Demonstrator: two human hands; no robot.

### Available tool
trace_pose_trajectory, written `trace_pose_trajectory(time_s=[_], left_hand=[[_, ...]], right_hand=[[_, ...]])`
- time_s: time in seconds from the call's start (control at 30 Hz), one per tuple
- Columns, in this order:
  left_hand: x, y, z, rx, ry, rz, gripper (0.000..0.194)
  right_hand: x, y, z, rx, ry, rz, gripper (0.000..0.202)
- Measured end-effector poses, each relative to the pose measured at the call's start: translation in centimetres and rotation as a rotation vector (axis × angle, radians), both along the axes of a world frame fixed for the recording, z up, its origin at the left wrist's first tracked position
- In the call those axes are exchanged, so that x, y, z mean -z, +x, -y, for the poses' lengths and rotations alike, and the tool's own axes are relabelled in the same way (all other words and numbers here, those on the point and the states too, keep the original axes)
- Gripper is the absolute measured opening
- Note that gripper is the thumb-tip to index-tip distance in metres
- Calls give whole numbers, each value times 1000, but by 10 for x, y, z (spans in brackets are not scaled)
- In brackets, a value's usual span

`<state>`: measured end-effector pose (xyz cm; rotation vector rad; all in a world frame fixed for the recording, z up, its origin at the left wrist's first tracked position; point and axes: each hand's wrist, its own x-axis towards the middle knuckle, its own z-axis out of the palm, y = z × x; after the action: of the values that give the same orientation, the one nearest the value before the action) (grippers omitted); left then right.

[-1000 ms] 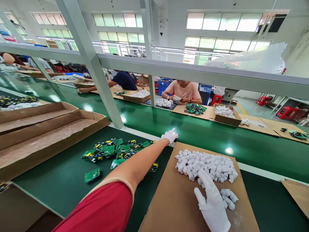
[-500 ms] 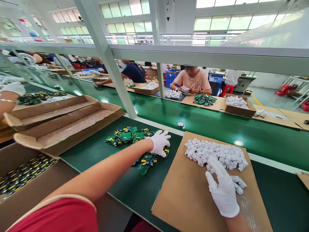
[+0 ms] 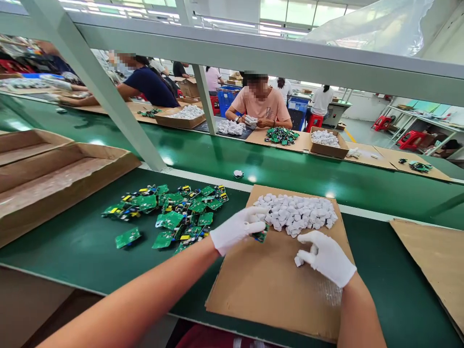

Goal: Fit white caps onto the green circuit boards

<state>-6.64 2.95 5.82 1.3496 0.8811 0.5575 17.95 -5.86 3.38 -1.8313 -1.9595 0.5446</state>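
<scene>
My left hand (image 3: 239, 228), in a white glove, pinches a small green circuit board (image 3: 261, 234) above the left part of the cardboard sheet (image 3: 268, 285). My right hand (image 3: 325, 256), also gloved, is over the sheet's right side, its thumb and fingers curved around a small gap. A small white piece (image 3: 299, 259) is at its thumb tip; whether it is gripped is unclear. Behind both hands lies a heap of white wrapped pieces (image 3: 297, 212). Green circuit boards with yellow and black parts (image 3: 170, 220) are piled on the dark green mat, left of the sheet.
Long cardboard trays (image 3: 68, 179) stand at the left. A metal frame post (image 3: 97, 87) rises behind the mat. Across the green belt (image 3: 195, 154), a person in a pink shirt (image 3: 261, 104) handles white pieces. Another cardboard sheet (image 3: 431, 256) lies at the right.
My left hand has moved right from the board pile to the sheet, now with a board in it. My right hand's fingers have curled inward. The view has shifted right.
</scene>
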Motion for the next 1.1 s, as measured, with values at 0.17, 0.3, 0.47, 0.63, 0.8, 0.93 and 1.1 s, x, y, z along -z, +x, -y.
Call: trace_pose_trajectory(time_s=[0.17, 0.3, 0.47, 0.63, 0.8, 0.93, 1.1], left_hand=[[17, 46, 27, -81, -583, 368, 37], [40, 56, 27, -133, -741, 458, 32], [56, 49, 18, -155, -706, 556, 27], [56, 43, 11, -25, -666, 554, 31], [53, 40, 10, 48, -641, 636, 29], [47, 37, 9, 57, -703, 724, 29], [43, 32, 7, 48, -678, 722, 37]], right_hand=[[11, -5, 4, -160, -37, 220, 25], [11, -10, 4, -83, -47, 186, 14], [11, -30, 1, -31, -81, 105, 18], [18, -47, -7, -21, -40, 356, 15], [29, -73, 16, -47, 60, 465, 46], [40, -83, 46, -238, 30, 398, 79], [37, -73, 45, -134, 24, 459, 54]])
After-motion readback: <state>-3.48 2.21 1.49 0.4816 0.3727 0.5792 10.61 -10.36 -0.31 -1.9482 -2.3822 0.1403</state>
